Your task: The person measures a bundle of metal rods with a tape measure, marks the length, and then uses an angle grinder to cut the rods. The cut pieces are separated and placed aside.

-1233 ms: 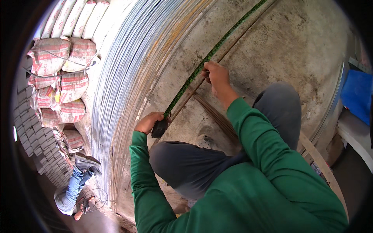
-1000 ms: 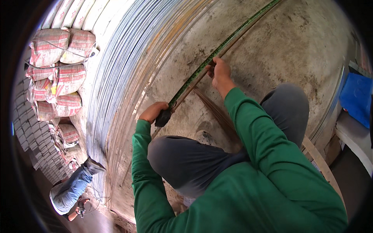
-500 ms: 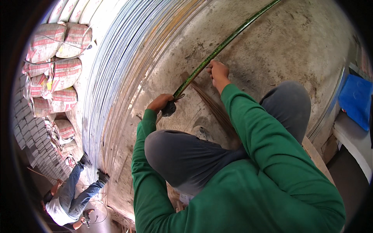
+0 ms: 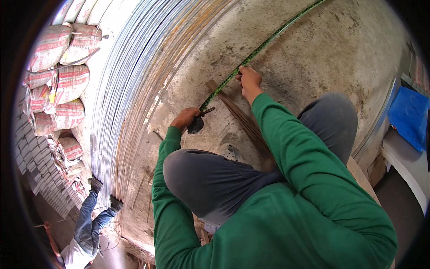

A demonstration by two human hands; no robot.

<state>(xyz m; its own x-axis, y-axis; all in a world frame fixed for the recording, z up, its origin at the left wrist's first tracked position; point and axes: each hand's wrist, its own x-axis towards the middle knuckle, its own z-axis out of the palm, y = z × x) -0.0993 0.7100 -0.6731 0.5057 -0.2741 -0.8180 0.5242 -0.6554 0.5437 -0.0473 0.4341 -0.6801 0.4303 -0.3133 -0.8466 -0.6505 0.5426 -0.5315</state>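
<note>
My left hand (image 4: 186, 117) is closed round a black tape measure case (image 4: 195, 127), where a short dark metal piece (image 4: 208, 110) sticks out. Its green blade (image 4: 273, 35) stretches up to the top right, along a thin bar mostly hidden beneath it. My right hand (image 4: 250, 80) has curled fingers at the blade's lower edge; whether they grip blade or bar is hard to see. A bundle of brown rods (image 4: 237, 116) lies on the stained concrete (image 4: 331, 54) below, beside my bent knees (image 4: 197, 179).
Long steel bars (image 4: 134, 58) run along the left, beside stacked sacks (image 4: 67, 83) and grey blocks (image 4: 36, 166). At bottom left another person (image 4: 85, 228) in jeans stands holding a thin rod. A blue sheet (image 4: 407, 116) lies on a ledge at right; a wooden plank (image 4: 358, 175) is beside me.
Both my hands have shifted slightly upward in view, with the tape. The bar under the blade is now less visible. The other person has moved downward and changed stance.
</note>
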